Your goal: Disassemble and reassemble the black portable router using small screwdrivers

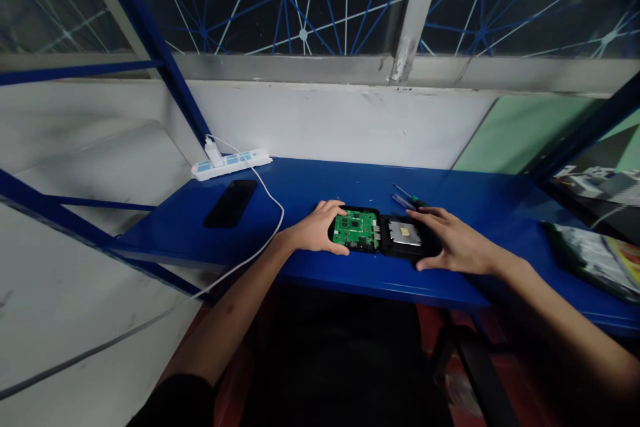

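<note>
My left hand (320,228) grips the left end of a black case half with a green circuit board (356,228) inside, thumb at the near side and fingers at the far side. Beside it lies the other black case half, which carries a silver metal plate (404,233) with a small yellowish pad on it. My right hand (445,238) is closed round the right end of that half. The two halves lie edge to edge, inner sides up, low over or on the blue table. Just behind my right fingers is a screwdriver (418,201) with a dark green handle.
A black phone (231,203) lies at the left of the blue table (320,180). Behind it stands a white power strip (233,163) with a charger plugged in; its white cable (273,197) runs past my left forearm. Plastic packets (595,257) lie at the right.
</note>
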`<state>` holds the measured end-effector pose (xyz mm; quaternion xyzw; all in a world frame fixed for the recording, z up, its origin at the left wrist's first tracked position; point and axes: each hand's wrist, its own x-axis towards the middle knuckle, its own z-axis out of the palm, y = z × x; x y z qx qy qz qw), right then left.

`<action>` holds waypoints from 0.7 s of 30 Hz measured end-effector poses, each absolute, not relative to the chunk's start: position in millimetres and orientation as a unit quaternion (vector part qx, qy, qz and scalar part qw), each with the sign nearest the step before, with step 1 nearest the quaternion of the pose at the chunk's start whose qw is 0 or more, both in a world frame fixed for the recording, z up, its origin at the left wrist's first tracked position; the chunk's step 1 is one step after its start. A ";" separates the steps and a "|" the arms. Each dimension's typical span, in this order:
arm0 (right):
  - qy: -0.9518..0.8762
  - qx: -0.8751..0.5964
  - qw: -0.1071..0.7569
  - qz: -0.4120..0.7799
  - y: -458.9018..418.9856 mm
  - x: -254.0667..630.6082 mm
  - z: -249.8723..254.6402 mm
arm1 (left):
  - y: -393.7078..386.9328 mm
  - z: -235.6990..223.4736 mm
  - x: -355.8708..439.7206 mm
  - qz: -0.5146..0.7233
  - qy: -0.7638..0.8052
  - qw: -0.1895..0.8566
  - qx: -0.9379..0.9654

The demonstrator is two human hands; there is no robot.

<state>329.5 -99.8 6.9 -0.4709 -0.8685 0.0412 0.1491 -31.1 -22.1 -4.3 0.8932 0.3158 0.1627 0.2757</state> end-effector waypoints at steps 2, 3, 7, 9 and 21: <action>-0.870 -0.466 0.151 0.050 -102.6 328.7 6.9 | -22.3 -4.2 -31.2 0.162 0.316 0.276 0.893; -0.870 -0.466 0.154 0.052 -103.9 328.0 6.8 | -22.5 -3.9 -31.1 0.162 0.317 0.274 0.893; -0.867 -0.470 0.161 0.040 -110.1 324.6 8.0 | -24.2 -0.6 -30.6 0.157 0.317 0.265 0.897; -0.868 -0.468 0.166 0.019 -114.1 323.3 11.0 | -25.9 1.4 -30.4 0.152 0.322 0.266 0.896; -0.852 -0.449 0.266 -0.042 -109.7 291.1 25.3 | -33.3 4.6 -28.6 0.202 0.335 0.289 0.874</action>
